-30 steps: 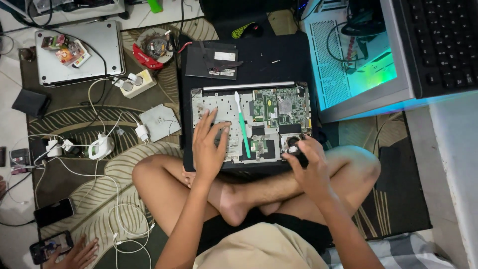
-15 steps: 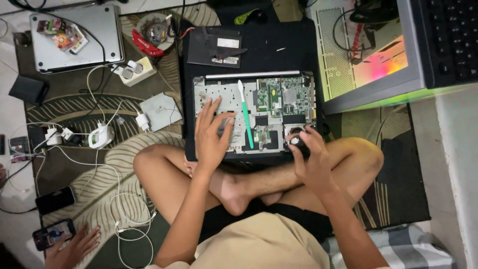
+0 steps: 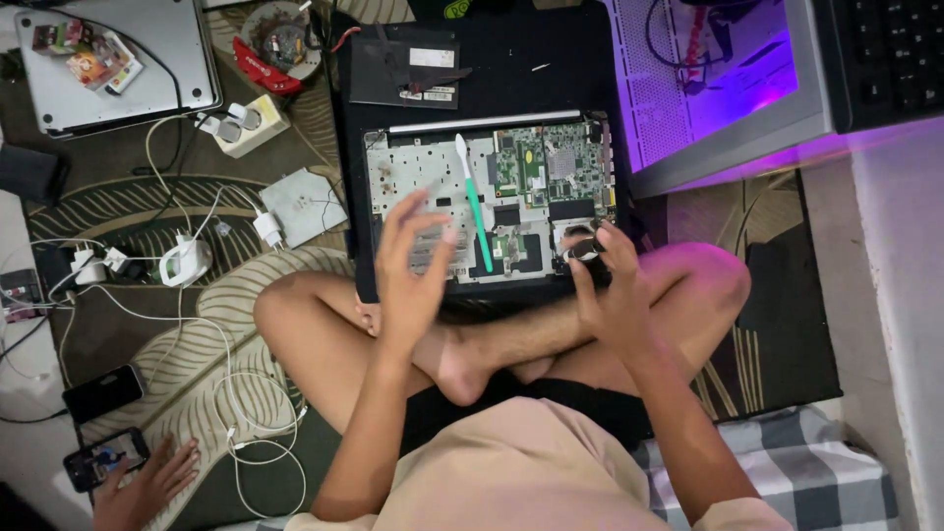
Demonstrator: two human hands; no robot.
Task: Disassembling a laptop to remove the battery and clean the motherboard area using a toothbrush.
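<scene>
An opened black laptop lies on the floor in front of my crossed legs, its circuit board bare. A green and white stick tool lies across the board. My left hand hovers over the near left part of the board, fingers spread, holding nothing. My right hand is at the near right corner, with thumb and fingers closed around the small black fan. A black cover panel lies just beyond the laptop.
A computer case glowing purple and a black keyboard stand at the right. A silver laptop, a power strip, chargers and white cables cover the rug at left. Another person's hand rests by a phone.
My left hand has lifted off the board and spread its fingers. My right hand stays on the fan. The case's light went from green to purple.
</scene>
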